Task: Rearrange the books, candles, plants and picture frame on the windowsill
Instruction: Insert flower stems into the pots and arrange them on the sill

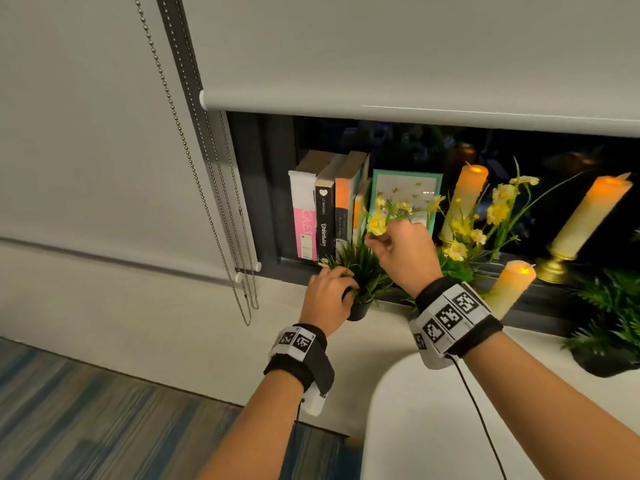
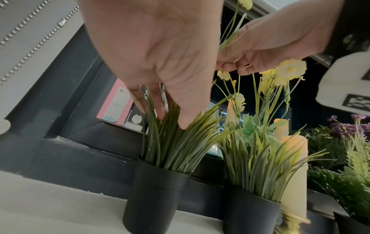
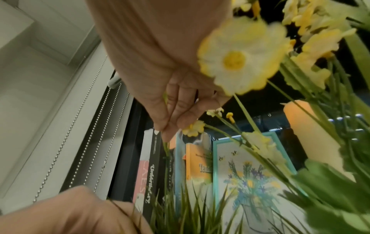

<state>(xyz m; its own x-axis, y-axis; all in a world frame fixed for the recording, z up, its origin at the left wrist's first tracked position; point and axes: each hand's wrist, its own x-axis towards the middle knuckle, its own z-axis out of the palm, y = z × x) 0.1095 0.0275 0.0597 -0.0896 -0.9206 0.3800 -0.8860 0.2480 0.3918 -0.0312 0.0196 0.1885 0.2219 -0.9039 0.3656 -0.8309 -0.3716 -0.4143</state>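
Note:
A small grass plant in a black pot [image 1: 358,310] [image 2: 156,197] stands on the white windowsill [image 1: 388,323] in front of upright books [image 1: 323,216] [image 3: 153,178]. My left hand [image 1: 329,292] [image 2: 170,120] reaches down from above and grips the grass blades between thumb and fingers. My right hand [image 1: 379,240] [image 3: 166,129] is higher up and pinches a thin yellow flower stem [image 1: 377,221] [image 3: 166,152] that runs down into the grass. A teal picture frame [image 1: 405,187] [image 3: 246,174] leans behind the hands. Lit candles [image 1: 465,199] [image 1: 597,209] [image 1: 512,289] stand to the right.
A potted yellow flower plant [image 1: 485,230] [image 2: 250,213] stands just right of my right wrist. A leafy green plant [image 1: 613,313] is at the far right, with purple flowers [image 2: 348,126] near it. A blind chain [image 1: 207,202] hangs left of the window. A white rounded surface [image 1: 450,427] lies below.

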